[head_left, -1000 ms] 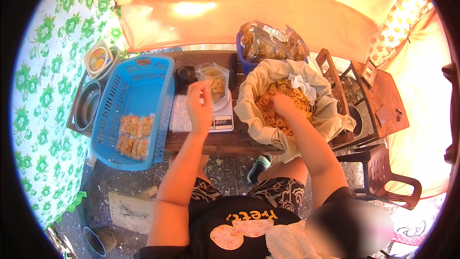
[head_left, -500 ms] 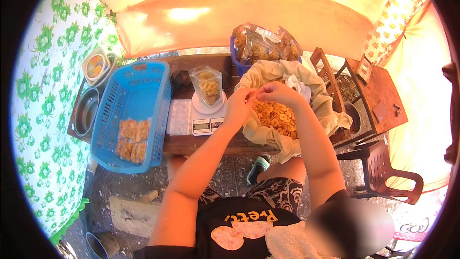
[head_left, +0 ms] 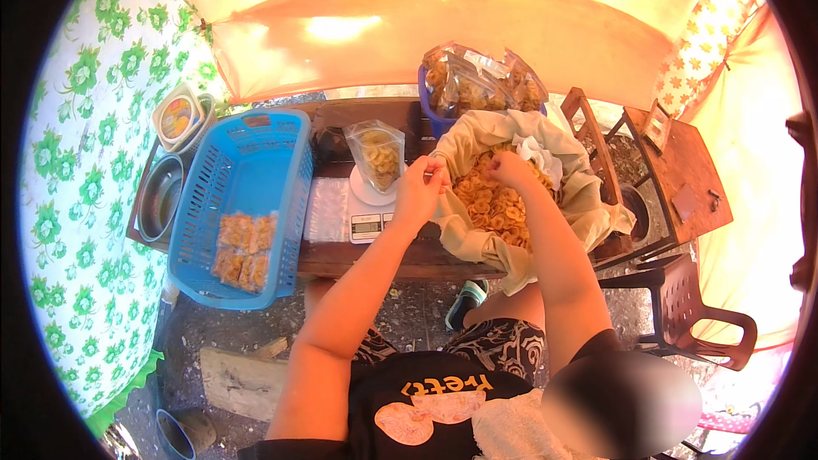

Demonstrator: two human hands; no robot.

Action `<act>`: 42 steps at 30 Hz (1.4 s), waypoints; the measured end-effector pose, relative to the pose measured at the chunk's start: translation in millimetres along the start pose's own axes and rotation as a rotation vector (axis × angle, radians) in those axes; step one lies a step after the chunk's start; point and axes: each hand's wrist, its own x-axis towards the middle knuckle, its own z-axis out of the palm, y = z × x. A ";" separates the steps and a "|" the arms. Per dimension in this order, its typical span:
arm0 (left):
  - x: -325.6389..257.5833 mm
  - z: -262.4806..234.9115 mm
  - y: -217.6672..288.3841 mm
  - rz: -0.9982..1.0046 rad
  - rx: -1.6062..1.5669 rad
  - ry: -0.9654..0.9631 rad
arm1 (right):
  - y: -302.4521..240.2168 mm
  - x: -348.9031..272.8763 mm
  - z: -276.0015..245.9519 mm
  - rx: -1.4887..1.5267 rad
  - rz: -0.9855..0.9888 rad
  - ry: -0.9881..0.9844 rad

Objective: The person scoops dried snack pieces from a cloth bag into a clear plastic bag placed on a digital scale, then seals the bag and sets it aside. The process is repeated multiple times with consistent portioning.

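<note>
My left hand [head_left: 419, 194] hovers at the near left edge of a heap of yellow banana chips [head_left: 494, 204], fingertips pinched together on what looks like a few chips. My right hand [head_left: 511, 169] rests on top of the heap, its fingers curled down into the chips. The heap lies in a beige cloth [head_left: 477, 243] on the wooden table [head_left: 366, 260]. Just left of my left hand a clear bag [head_left: 379, 153], part full of chips, stands open on a small white scale [head_left: 368, 223].
A blue plastic basket [head_left: 198, 204] at the left holds several sealed chip packs [head_left: 243, 247]. A blue tub of filled bags [head_left: 477, 81] stands behind the heap. A metal bowl [head_left: 160, 196] and a lidded container [head_left: 177, 117] sit far left. A brown plastic stool [head_left: 694, 307] stands at the right.
My left hand left the bag on the scale and met my right hand over the heap. The hands have since parted, and the left has moved back toward the bag.
</note>
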 end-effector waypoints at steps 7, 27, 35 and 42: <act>-3.5 13.8 8.3 -0.034 -0.061 -0.036 | -17.6 -16.1 43.0 -0.519 -0.125 0.174; 56.8 -129.7 73.3 0.288 0.600 0.163 | -198.6 -67.4 -30.1 0.251 -0.538 0.386; 49.7 -132.4 60.6 0.395 0.713 0.247 | -240.4 -59.1 -0.2 0.013 -0.624 0.434; 52.3 -161.5 20.3 0.405 0.590 0.301 | -153.5 -35.4 -30.2 0.121 -0.449 0.522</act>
